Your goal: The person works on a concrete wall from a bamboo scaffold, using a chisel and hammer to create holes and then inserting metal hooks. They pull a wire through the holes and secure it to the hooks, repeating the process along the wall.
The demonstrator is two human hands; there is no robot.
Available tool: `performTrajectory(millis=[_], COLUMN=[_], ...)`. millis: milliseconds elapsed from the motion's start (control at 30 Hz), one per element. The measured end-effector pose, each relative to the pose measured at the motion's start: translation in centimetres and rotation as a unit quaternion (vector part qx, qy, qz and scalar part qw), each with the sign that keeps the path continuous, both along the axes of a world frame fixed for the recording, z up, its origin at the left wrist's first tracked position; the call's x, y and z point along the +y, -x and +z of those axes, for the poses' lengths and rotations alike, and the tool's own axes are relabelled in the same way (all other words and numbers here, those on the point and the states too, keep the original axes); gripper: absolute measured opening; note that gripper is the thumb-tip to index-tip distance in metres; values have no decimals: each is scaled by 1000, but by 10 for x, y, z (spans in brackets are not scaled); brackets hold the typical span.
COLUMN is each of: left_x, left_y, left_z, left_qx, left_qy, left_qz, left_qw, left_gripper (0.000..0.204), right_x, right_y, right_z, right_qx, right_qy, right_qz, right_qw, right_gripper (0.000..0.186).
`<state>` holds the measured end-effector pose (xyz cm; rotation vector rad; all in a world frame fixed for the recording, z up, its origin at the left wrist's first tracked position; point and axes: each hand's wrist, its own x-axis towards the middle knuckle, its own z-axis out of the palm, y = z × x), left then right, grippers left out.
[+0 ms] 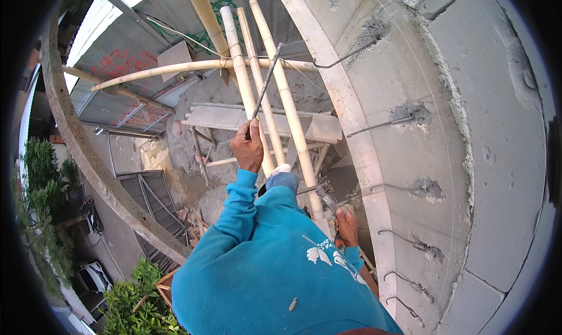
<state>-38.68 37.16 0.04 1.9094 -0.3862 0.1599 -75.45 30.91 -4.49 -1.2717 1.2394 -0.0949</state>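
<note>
My left hand (248, 146) is closed round the lower end of a dark steel rod (267, 82), which slants up and away over the bamboo poles (287, 92). Low on the right, close to the wall, my right hand (346, 226) is wrapped round a hand tool (329, 201) with a grey metal head. A bit of orange shows below that hand; the tool's exact kind is unclear. Just left of the tool's head a short thin bar (309, 189) sticks out. My foot in a pale shoe (280, 170) rests on the poles.
Bent steel bars (380, 127) jut from chipped holes in the concrete wall (404, 165) on the right. A bamboo crosspiece (175, 69) runs beneath the poles. Far below are a plank bench (216, 117) and rubble. A curved concrete edge (96, 159) lies left.
</note>
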Motion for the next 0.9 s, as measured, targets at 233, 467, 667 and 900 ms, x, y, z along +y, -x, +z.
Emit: performTrajectory(millis=[233, 467, 667, 900], left_x=[4, 9, 6, -11], left_y=[-73, -82, -92, -132], left_z=[-4, -8, 12, 37], left_qx=[93, 189, 282, 286], left_qy=[-171, -229, -119, -115], left_qz=[-78, -226, -266, -283], left_qw=[978, 928, 914, 908], left_gripper=[43, 54, 55, 52], right_x=[-53, -72, -68, -59], right_y=[-134, -233, -311, -401], right_z=[57, 102, 110, 102], right_qx=[-67, -179, -229, -334], right_qy=[10, -82, -144, -161], right_qz=[70, 48, -3, -78], right_qw=[995, 979, 963, 925], right_gripper=[28, 34, 37, 30])
